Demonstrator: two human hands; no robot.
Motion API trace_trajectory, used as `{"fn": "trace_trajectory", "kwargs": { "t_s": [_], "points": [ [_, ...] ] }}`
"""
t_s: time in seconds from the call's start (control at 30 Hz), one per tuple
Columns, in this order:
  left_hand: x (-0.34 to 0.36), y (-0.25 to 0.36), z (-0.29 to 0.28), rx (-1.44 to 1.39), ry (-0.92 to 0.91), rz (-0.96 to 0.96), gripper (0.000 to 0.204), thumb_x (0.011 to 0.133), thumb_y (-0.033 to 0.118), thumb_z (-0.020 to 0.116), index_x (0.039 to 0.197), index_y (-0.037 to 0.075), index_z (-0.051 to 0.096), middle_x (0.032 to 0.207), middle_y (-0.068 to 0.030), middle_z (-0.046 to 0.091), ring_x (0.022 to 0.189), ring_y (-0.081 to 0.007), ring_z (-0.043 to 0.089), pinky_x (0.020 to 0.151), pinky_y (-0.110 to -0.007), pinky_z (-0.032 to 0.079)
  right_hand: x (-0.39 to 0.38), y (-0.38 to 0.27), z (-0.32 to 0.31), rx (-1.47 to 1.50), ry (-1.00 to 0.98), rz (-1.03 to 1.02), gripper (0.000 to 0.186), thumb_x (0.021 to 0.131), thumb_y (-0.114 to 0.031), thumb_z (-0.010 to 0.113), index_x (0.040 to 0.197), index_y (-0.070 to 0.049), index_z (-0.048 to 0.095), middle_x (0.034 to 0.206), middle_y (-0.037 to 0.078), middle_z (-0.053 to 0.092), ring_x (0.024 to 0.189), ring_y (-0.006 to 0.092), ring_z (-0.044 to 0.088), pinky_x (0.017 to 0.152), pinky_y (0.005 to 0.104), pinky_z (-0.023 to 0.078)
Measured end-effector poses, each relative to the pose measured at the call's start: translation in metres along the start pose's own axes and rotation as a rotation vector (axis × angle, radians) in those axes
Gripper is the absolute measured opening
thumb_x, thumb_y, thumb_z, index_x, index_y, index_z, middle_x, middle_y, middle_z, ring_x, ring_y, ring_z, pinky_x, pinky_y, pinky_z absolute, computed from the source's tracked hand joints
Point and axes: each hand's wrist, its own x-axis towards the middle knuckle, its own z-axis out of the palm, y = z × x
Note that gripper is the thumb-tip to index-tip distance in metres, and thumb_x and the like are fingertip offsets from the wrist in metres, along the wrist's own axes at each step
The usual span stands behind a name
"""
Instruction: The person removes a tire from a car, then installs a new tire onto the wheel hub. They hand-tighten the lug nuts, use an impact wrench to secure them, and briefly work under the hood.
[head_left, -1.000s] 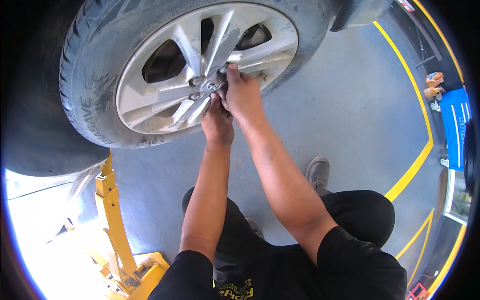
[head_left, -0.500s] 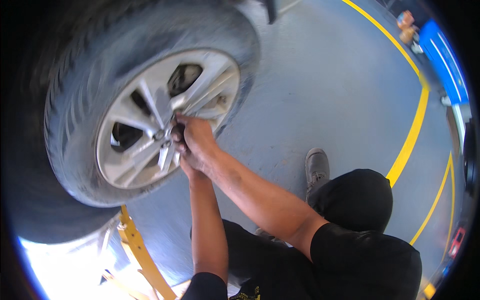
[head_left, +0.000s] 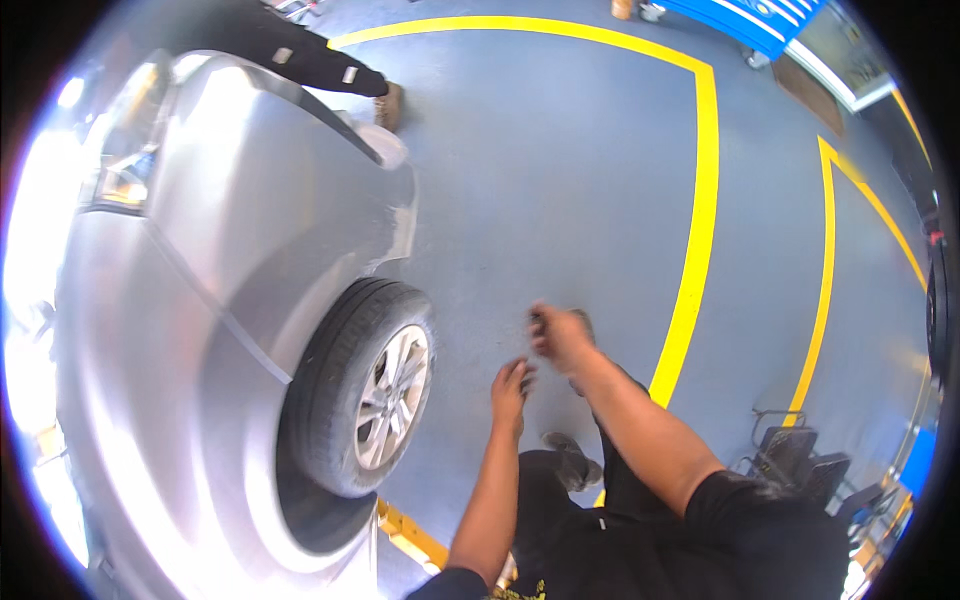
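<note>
**Silver wheel to the left, both hands lifted clear of it**

Silver alloy spokes mark the wheel (head_left: 392,397), which sits in its black tyre (head_left: 335,385) down and to the left of both hands, apart from them with bare floor between. The wheel stands upright on the car; its face is turned toward the person, and its axle line runs roughly level, from the car body out toward the hands.

The left hand (head_left: 511,384) hangs nearest the wheel, just right of the tyre's edge, fingers curled loosely inward; whether it holds anything I cannot tell, since the hand is blurred. The right hand (head_left: 560,335) is above and to the right of the left, close beside it but not touching. Its fingers are closed around a small dark object (head_left: 537,322) that pokes out at the thumb side; what the object is, and which way its length runs, is too blurred to say.

Behind the hands lies the blue-grey floor (head_left: 560,170), crossed by a yellow line (head_left: 698,220) to the right of the right hand. The silver car body (head_left: 200,270) fills the space left of the wheel. Below the left forearm, a yellow lift arm (head_left: 412,535) shows under the car.
</note>
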Motion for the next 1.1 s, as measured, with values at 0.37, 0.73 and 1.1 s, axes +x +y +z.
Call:
{"fn": "trace_trajectory", "kwargs": {
  "t_s": [0.37, 0.73, 1.1],
  "points": [
    [-0.166, 0.456, 0.528, 1.167, -0.959, 1.328, 0.043, 0.090, 0.038, 0.069, 0.121, 0.008, 0.074, 0.110, -0.0182, 0.074, 0.105, -0.0331, 0.070, 0.088, -0.044, 0.055, -0.163, -0.237, -0.143, 0.213, 0.218, -0.114, 0.033, 0.107, -0.042, 0.047, 0.103, -0.012, 0.059, 0.080, 0.000, 0.053, 0.061, 0.0137, 0.048, 0.056, 0.0309, 0.044],
    [-0.032, 0.759, 0.518, 1.811, -0.724, 1.403, 0.045, 0.094, 0.040, 0.070, 0.126, 0.010, 0.072, 0.117, -0.0140, 0.074, 0.112, -0.0302, 0.069, 0.094, -0.041, 0.055, -0.012, -0.485, -0.025, -0.308, 0.240, -0.301, 0.032, 0.105, -0.038, 0.053, 0.105, -0.009, 0.064, 0.081, 0.003, 0.059, 0.065, 0.0167, 0.054, 0.059, 0.0318, 0.045],
    [0.306, 0.854, 0.230, 0.808, -0.541, 0.266, 0.047, 0.102, 0.040, 0.062, 0.137, 0.008, 0.061, 0.119, -0.0072, 0.071, 0.106, -0.0201, 0.067, 0.091, -0.038, 0.052, 0.007, -0.643, -0.061, -0.454, 0.837, 0.125, 0.027, 0.104, -0.030, 0.056, 0.086, -0.010, 0.060, 0.070, 0.005, 0.057, 0.057, 0.0203, 0.051, 0.051, 0.0363, 0.040]
  ]
}}
